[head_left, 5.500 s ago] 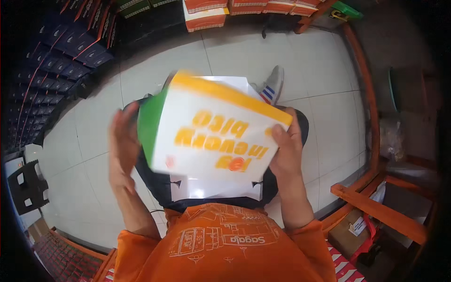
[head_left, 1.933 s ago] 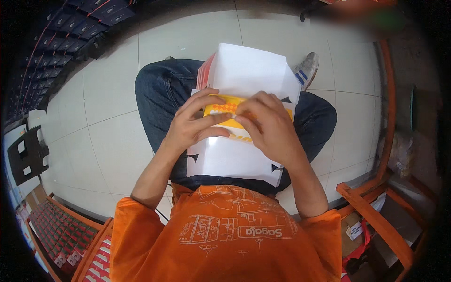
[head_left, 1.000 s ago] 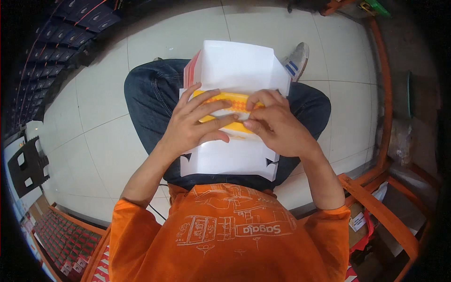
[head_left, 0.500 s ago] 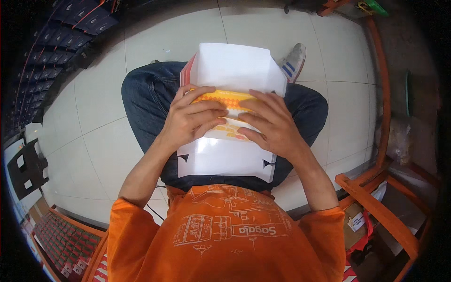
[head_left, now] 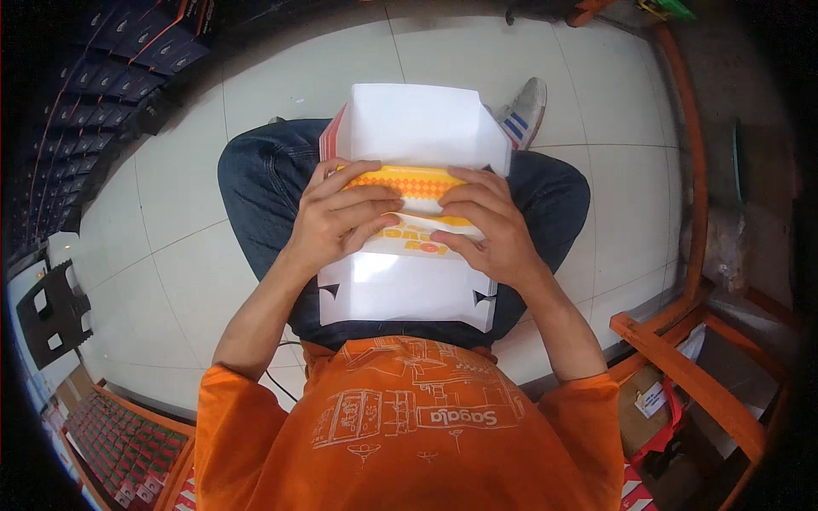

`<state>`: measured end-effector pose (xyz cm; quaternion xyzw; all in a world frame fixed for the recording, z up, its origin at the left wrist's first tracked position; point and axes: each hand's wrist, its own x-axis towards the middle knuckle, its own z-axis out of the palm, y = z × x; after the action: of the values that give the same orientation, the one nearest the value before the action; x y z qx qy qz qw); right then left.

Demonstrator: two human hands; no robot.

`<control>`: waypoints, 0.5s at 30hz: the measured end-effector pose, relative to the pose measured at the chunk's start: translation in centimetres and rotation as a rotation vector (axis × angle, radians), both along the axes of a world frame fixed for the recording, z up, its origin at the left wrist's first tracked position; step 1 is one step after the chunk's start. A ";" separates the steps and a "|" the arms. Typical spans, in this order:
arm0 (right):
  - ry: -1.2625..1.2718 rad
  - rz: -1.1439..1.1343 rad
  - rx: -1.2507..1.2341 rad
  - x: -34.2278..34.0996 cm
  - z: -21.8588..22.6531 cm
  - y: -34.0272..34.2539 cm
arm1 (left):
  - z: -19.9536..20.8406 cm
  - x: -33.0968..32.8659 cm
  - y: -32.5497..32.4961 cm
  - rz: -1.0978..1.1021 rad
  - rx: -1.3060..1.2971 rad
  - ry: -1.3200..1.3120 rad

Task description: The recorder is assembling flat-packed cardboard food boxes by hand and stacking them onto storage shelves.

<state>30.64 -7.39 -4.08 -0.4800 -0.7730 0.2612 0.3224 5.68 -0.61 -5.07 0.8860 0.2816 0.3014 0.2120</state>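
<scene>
A partly folded cardboard box (head_left: 413, 119) with a white inside and red-striped left outer side lies across my lap. Its far panel and side flaps stand up, while a flat white panel (head_left: 405, 289) with dark notches reaches toward my waist. Between them runs a yellow panel (head_left: 409, 183) with an orange diamond pattern. My left hand (head_left: 345, 209) grips the left end of this folded part, fingers on top and thumb on the near side. At the other end my right hand (head_left: 490, 221) pinches it the same way.
Stacked dark blue boxes (head_left: 111, 77) stand at the far left. A black cut-out plastic piece (head_left: 51, 311) leans at the left, above a tray of small packs (head_left: 128, 443). Orange wooden framing (head_left: 682, 375) is on the right. My shoe (head_left: 524, 111) rests on the tiled floor.
My right fingers have drawn back a little to the right, so more of the yellow patterned panel and the printing below it shows. The box sits slightly farther left in view.
</scene>
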 end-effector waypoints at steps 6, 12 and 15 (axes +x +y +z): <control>0.101 -0.140 -0.311 1.0 3.5 -1.6 | 2.7 -0.4 -2.2 0.043 -0.094 0.131; 0.182 -0.206 -0.458 -0.6 4.6 -4.5 | 6.4 3.0 -6.0 0.053 -0.342 0.311; 0.014 -0.102 -0.441 -0.5 4.8 -4.4 | 5.8 3.5 -5.7 0.042 -0.353 0.277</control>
<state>30.18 -11.81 0.68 -0.5753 -0.6696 0.4108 0.2278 9.14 -6.32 0.71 0.8619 0.3750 0.1272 0.3167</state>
